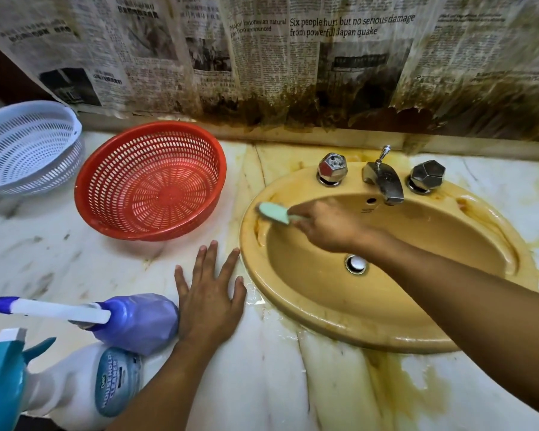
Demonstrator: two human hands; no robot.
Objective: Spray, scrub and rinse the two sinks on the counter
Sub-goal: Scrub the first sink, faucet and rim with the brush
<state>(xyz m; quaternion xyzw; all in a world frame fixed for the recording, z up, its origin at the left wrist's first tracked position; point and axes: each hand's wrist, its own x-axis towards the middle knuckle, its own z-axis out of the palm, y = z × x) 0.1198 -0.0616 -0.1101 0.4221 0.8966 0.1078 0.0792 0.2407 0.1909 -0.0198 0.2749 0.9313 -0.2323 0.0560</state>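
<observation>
Brush (274, 213) gripped by right hand (327, 227) is at sink (339, 315) rim (left hand (210, 303) spread by 2 bottles (137, 321)).

Mustard-yellow sink (339, 309); mint-green brush (274, 213); red basket (150, 181); white marble counter (75, 259).

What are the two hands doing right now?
Left hand: open, flat on the counter.
Right hand: holding the green brush at the sink rim.

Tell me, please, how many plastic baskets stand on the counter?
2. The white basket is at the far left of the view; the red basket stands beside it, between it and the yellow sink. Others may lie outside the view.
</observation>
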